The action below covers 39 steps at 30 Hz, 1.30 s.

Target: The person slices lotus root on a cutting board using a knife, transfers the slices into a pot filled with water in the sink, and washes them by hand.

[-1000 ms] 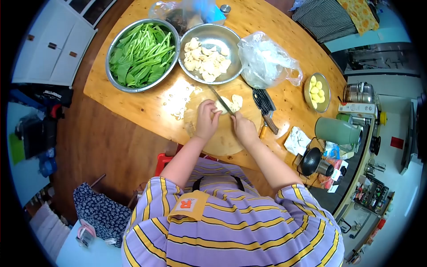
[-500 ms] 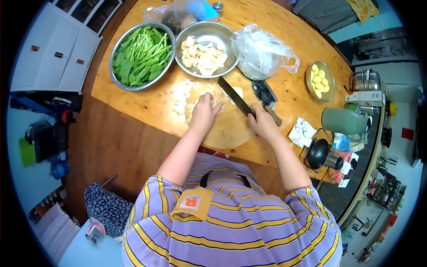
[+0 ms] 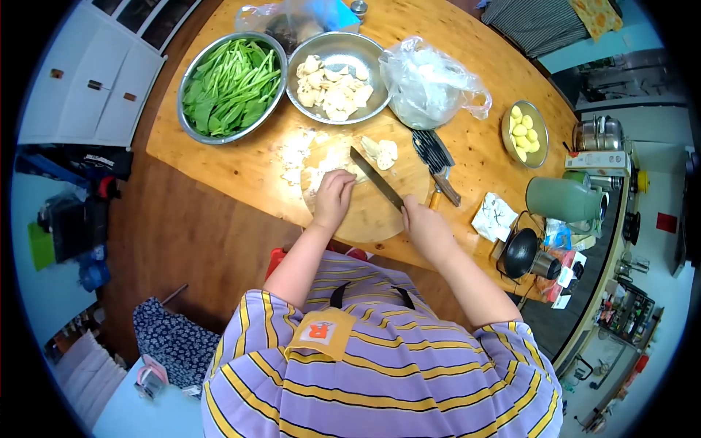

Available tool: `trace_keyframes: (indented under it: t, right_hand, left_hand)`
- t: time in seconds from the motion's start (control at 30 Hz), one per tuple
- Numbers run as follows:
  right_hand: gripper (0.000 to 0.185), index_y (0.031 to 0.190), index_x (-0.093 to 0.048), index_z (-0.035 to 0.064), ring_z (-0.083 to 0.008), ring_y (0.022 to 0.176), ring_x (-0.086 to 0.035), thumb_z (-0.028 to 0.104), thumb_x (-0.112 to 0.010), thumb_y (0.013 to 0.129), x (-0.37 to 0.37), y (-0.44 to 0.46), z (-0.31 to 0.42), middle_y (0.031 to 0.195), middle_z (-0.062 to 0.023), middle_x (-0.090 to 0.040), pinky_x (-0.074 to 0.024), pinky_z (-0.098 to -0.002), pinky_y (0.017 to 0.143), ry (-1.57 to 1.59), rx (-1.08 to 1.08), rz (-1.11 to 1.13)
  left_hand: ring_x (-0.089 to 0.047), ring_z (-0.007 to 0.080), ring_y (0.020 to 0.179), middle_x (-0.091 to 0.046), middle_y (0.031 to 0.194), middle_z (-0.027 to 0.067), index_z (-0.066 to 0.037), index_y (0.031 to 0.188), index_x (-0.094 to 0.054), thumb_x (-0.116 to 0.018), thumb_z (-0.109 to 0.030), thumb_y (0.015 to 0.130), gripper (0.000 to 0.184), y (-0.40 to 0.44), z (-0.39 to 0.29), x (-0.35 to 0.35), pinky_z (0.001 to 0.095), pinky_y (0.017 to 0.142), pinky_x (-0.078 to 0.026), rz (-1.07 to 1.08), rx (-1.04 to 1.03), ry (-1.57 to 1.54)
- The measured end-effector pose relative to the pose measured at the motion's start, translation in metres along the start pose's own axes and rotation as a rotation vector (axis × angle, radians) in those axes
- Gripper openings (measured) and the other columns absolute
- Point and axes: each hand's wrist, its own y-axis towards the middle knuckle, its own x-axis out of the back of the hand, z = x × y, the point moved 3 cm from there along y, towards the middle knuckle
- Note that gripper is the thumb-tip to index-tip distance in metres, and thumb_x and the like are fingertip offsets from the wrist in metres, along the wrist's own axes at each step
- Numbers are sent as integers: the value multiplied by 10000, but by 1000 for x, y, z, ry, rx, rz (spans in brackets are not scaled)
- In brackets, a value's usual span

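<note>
My right hand (image 3: 423, 225) is wrapped round the handle of a long dark kitchen knife (image 3: 377, 179), whose blade slants up and left over the round wooden cutting board (image 3: 372, 223). Just left of the blade, my left hand (image 3: 335, 194) rests at the board with its fingers drawn together; what they hold is too small to make out. Pale sliced pieces (image 3: 381, 152) lie on the board beyond the blade. Thin whitish scraps (image 3: 293, 157) are scattered at the board's left edge. Behind the board, a metal bowl (image 3: 352, 45) holds more pale pieces (image 3: 332, 91).
A bowl of green leafy stems (image 3: 234, 91) stands back left. A white plastic bag (image 3: 426, 84) sits behind the board. Right of it lie a black slotted tool (image 3: 432, 152), a bowl of peeled yellow potatoes (image 3: 524, 133), a green jug (image 3: 561, 198) and a black pan (image 3: 521, 252).
The knife and my right hand have shifted left and slightly towards me. Pale pieces now show right of the blade. My left hand's fingers have drawn closer together.
</note>
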Motion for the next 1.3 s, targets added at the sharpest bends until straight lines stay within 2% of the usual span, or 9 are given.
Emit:
trace_keyframes:
  t: [0.13,0.23,0.33,0.37,0.43,0.7,0.93,1.23,1.3]
  right_hand:
    - [198,1044,-496,16,-487,752,-648,212,-470,1038,3,11,5,748,-280,-650,-511,-568,680,28,-3,60]
    - [204,1065,-503,23,-487,816,-660,213,-434,1041,-24,38,2,835,-295,-672,-511,-583,759,56,-37,125]
    - [219,1035,-503,13,-482,709,-650,228,-469,1045,-77,57,3,736,-288,-650,-509,-576,638,90,30,-95]
    - [226,1047,-509,21,-485,736,-652,242,-458,1047,-80,57,-2,762,-290,-657,-507,-581,670,94,-18,-66]
    - [246,1072,-522,38,-491,791,-656,268,-437,1050,-72,58,4,813,-293,-670,-503,-591,734,110,-107,-4]
    - [236,1061,-524,51,-485,753,-650,281,-472,1045,-23,52,-27,813,-270,-674,-509,-575,703,22,40,-55]
    - [190,1006,-508,44,-420,783,-678,235,-515,1009,22,22,4,815,-225,-683,-546,-519,683,-202,147,25]
    - [124,1012,-548,66,-337,783,-726,13,-551,900,35,22,39,853,-201,-711,-593,-396,655,-469,172,134]
    - [124,1015,-546,61,-358,794,-724,26,-560,897,26,34,34,852,-214,-708,-590,-425,668,-425,164,162]
  left_hand:
    - [-638,314,956,-673,987,128,-16,953,-661,-716,9,856,114,-2,1,-1,379,845,-525,-19,13,-22]
    - [-637,315,955,-673,981,127,-17,953,-661,-716,12,852,120,0,-1,0,379,843,-524,-24,6,-14]
    - [-635,319,958,-674,989,129,-19,963,-668,-723,6,846,131,-1,1,-1,378,845,-523,-26,7,-10]
    - [-634,320,960,-675,991,130,-20,968,-671,-725,3,846,136,-1,0,-2,380,846,-523,-25,9,-24]
    - [-632,322,965,-676,996,133,-21,979,-675,-728,-4,845,145,1,-1,2,384,848,-523,-24,16,-39]
    - [-620,338,1013,-655,1108,147,-36,1024,-672,-732,8,819,218,15,10,13,400,883,-518,73,-97,-7]
    - [-626,307,971,-650,1008,130,-18,966,-679,-733,1,842,137,3,3,12,361,825,-527,-114,150,-93]
    - [-633,304,886,-637,982,139,-6,914,-671,-712,-16,874,59,-3,14,5,355,785,-524,-64,117,-2]
    - [-634,309,890,-640,985,138,-8,915,-673,-718,-25,872,64,-2,12,5,360,786,-525,-71,105,-22]
